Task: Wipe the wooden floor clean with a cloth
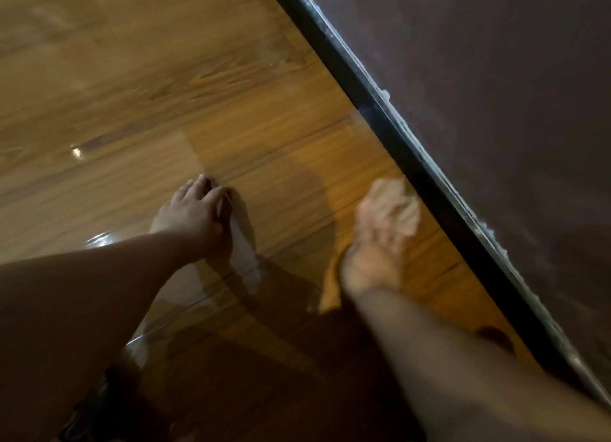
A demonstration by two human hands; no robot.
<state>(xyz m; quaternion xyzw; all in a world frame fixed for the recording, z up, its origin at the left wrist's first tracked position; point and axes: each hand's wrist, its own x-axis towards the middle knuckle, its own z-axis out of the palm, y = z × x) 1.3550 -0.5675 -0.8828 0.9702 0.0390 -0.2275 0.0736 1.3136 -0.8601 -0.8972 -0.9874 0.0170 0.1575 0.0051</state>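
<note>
The wooden floor is glossy brown planks that fill the left and middle of the view. My left hand is pressed flat on the floor, fingers apart and holding nothing. My right hand is blurred by motion, low on the floor right beside the dark skirting. It is bunched around a pale crumpled cloth, which shows at the fingertips and touches the planks; the blur hides the cloth's outline.
A black skirting strip runs diagonally from the top middle to the bottom right, with a dark purplish wall behind it. A wet sheen lies on the planks next to my left wrist. Dark clothing shows at the bottom left.
</note>
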